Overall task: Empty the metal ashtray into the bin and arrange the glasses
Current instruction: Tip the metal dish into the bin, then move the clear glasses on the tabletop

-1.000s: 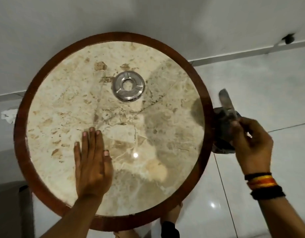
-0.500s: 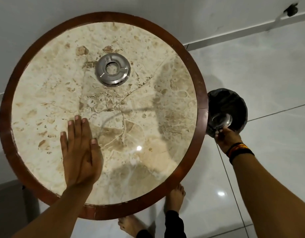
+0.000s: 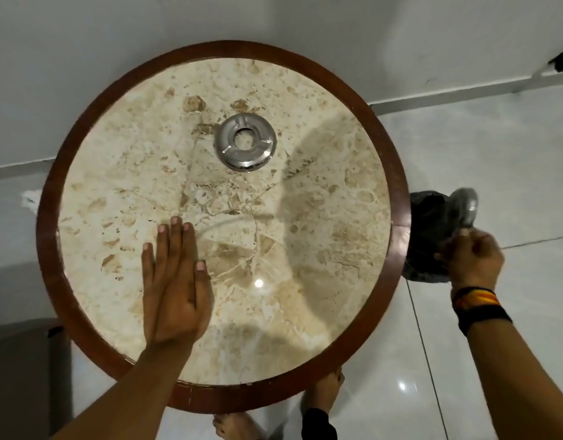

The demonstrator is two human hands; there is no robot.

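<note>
1. Left hand [image 3: 173, 281] lay flat on the round table [image 3: 64, 281], palm down, fingers straight and together, holding nothing. It sat on the near-left part of the marble top.
2. Right hand [image 3: 470, 258] was off the table's right edge, above the bin [image 3: 432, 223]. Fingers were curled closed around the metal ashtray bowl [image 3: 465, 204], gripping it at its lower edge.
3. Ashtray bowl was tilted on edge over the far-right side of the bin opening, motion-blurred. Couldn't tell whether anything was inside it or falling out.
4. Bin stood on the floor just beside the table's right rim, partly hidden under it. It had a dark, crumpled liner.
5. Metal ashtray lid [image 3: 245, 143] sat on the marble near the far centre of the table: a ring with a centre hole and three notches. It was well apart from both hands.
6. Right wrist carried a striped wristband [image 3: 475, 300] and a black band [image 3: 484, 317] just below it.
7. Table had a dark wooden rim around a beige marble top, with a light reflection near the left hand.
8. Bare feet [image 3: 324, 392] showed on the glossy floor tiles [image 3: 496, 154] below the near edge of the table.
9. No glasses were visible on the table top in the head view.
</note>
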